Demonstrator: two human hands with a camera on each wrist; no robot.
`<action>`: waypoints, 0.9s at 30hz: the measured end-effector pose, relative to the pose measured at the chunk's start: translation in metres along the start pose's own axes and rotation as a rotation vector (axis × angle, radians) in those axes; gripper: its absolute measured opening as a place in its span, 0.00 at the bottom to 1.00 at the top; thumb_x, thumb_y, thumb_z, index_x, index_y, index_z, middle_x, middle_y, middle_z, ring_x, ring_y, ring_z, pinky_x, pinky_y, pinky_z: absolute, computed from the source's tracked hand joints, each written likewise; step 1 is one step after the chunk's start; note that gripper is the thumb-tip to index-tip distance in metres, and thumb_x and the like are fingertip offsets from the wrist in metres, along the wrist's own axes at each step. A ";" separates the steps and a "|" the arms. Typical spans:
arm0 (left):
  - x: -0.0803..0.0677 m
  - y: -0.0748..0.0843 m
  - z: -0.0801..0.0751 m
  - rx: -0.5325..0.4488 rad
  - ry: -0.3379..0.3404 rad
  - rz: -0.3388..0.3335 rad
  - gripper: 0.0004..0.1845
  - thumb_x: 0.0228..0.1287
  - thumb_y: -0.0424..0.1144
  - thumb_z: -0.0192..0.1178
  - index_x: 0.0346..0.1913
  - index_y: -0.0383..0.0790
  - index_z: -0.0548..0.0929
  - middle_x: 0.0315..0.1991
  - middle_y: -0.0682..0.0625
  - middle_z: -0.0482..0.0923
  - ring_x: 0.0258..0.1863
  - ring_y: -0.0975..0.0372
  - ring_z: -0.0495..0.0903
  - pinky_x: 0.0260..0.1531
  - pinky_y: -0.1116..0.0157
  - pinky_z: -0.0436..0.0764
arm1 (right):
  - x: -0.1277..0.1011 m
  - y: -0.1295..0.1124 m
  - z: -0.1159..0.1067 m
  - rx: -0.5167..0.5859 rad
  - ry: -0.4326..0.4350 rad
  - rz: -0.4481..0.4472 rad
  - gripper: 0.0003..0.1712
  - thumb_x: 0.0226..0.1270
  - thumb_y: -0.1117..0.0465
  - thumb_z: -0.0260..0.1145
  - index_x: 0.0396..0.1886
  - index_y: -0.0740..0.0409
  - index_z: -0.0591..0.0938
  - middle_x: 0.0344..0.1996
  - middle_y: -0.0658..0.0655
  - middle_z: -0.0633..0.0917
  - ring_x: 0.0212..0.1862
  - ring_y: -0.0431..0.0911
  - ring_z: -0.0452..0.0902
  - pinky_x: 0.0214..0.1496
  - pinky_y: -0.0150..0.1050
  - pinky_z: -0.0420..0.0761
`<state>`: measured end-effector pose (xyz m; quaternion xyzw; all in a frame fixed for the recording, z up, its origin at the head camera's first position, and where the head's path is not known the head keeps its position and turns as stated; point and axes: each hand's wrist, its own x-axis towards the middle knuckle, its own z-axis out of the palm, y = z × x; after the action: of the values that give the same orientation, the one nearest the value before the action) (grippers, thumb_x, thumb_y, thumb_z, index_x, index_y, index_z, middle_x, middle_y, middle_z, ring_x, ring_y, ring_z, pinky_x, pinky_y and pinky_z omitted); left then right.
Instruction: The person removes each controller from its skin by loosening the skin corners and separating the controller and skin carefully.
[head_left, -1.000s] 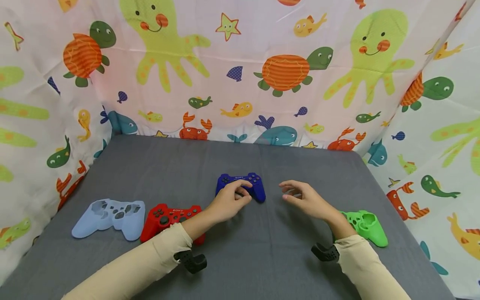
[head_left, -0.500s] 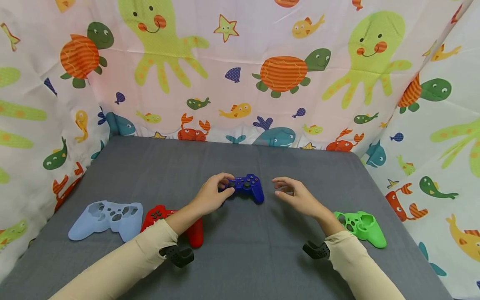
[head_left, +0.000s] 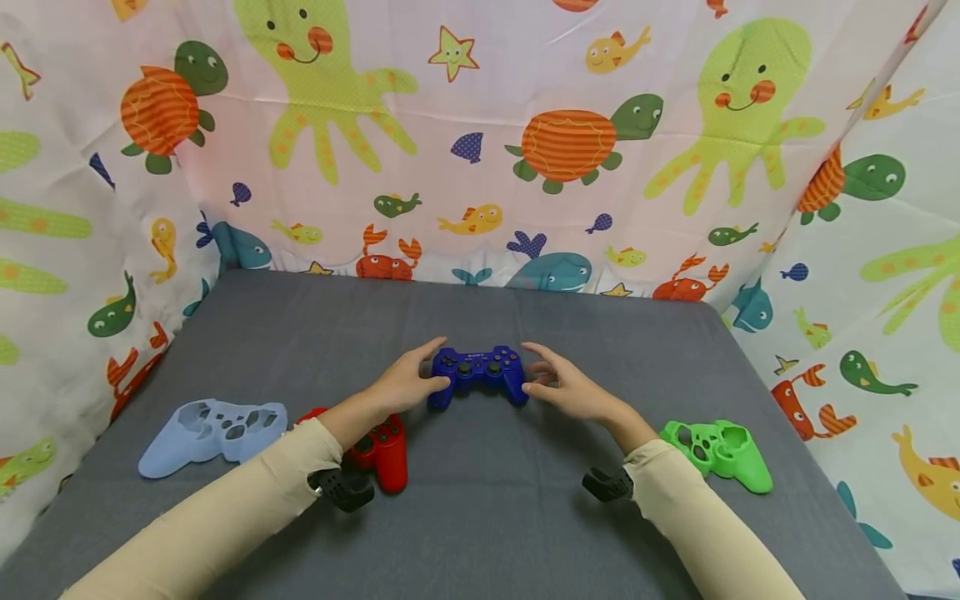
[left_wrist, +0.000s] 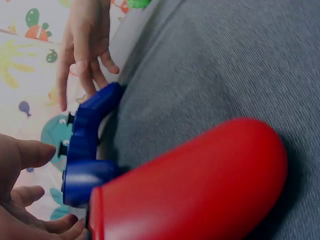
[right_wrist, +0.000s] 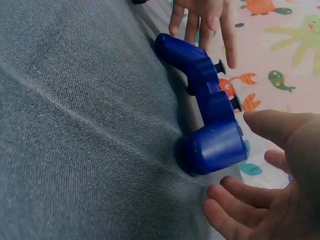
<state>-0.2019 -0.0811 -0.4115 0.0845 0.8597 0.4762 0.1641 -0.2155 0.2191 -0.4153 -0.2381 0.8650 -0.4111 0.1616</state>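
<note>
A blue game controller (head_left: 477, 372) lies on the grey table with its two grips toward the person. My left hand (head_left: 405, 383) is at its left end, thumb and fingers spread around the left grip. At the opposite end my right hand (head_left: 566, 385) is held the same way, fingers parted beside the right grip. In the right wrist view a gap shows between the right thumb and fingers (right_wrist: 230, 210) and the blue controller (right_wrist: 215, 145). The left thumb (left_wrist: 35, 152) stands apart from the controller in the left wrist view.
A red controller (head_left: 390, 454) lies under the left forearm, partly hidden. Left of it is a light blue controller cover (head_left: 225, 433) with cut-outs. A green cover (head_left: 723, 454) lies by the right forearm. A printed curtain (head_left: 480, 183) hangs behind the table.
My left hand has moved left from over the blue controller to its left end. The right hand has come left to its right end. The blue controller has stayed about where it was.
</note>
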 end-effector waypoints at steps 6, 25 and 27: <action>0.005 -0.004 -0.002 -0.018 -0.046 -0.020 0.40 0.74 0.35 0.59 0.82 0.50 0.52 0.76 0.33 0.61 0.73 0.41 0.66 0.68 0.42 0.69 | 0.008 0.005 0.001 -0.012 -0.036 -0.024 0.42 0.76 0.68 0.59 0.82 0.53 0.51 0.69 0.77 0.70 0.62 0.67 0.77 0.58 0.56 0.81; 0.009 -0.008 -0.002 0.104 -0.048 0.004 0.36 0.73 0.32 0.59 0.80 0.47 0.59 0.71 0.32 0.69 0.70 0.42 0.71 0.65 0.44 0.73 | 0.021 0.004 0.000 -0.010 -0.115 0.036 0.43 0.75 0.67 0.61 0.82 0.54 0.51 0.67 0.76 0.72 0.52 0.56 0.84 0.49 0.44 0.82; 0.009 -0.009 -0.002 0.109 -0.047 0.015 0.36 0.72 0.31 0.59 0.79 0.46 0.59 0.70 0.32 0.71 0.69 0.43 0.72 0.64 0.45 0.75 | 0.022 0.004 -0.001 -0.011 -0.115 0.039 0.43 0.75 0.67 0.61 0.82 0.53 0.52 0.68 0.76 0.72 0.52 0.55 0.84 0.48 0.43 0.82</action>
<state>-0.2112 -0.0843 -0.4202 0.1108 0.8795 0.4280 0.1760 -0.2353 0.2097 -0.4200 -0.2453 0.8611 -0.3886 0.2177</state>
